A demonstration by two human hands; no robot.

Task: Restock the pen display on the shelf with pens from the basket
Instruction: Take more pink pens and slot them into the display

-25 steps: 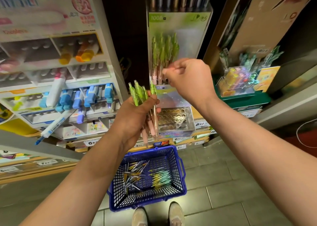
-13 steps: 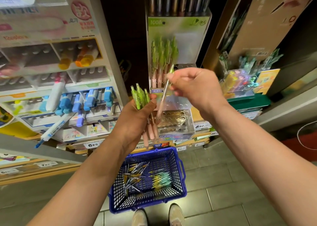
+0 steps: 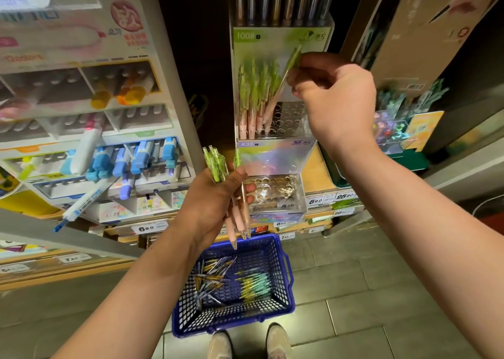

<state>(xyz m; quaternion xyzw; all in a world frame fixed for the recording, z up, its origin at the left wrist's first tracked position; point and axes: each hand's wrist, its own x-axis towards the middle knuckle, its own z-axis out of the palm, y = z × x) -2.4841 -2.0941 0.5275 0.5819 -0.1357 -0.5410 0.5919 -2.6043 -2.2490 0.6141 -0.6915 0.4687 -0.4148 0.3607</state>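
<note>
My left hand (image 3: 215,203) grips a bunch of green-topped, pink-gripped pens (image 3: 236,195), tips pointing down, in front of the shelf. My right hand (image 3: 335,99) holds one such pen (image 3: 282,86) by its green top, tilted, with its tip down among the holes of the clear pen display (image 3: 289,118). Several matching pens (image 3: 253,97) stand in the display's left holes. The blue basket (image 3: 283,260) sits on the floor below, with several other pens (image 3: 234,282) inside.
A second clear holder (image 3: 272,192) with empty holes stands below the display. A marker rack (image 3: 90,151) with blue and yellow markers fills the left. A small display (image 3: 395,132) sits at right. My shoes (image 3: 248,342) touch the basket's near edge on the tiled floor.
My right hand took one pen from the bunch in my left hand and carried it up and right into the display. The left hand stayed in place.
</note>
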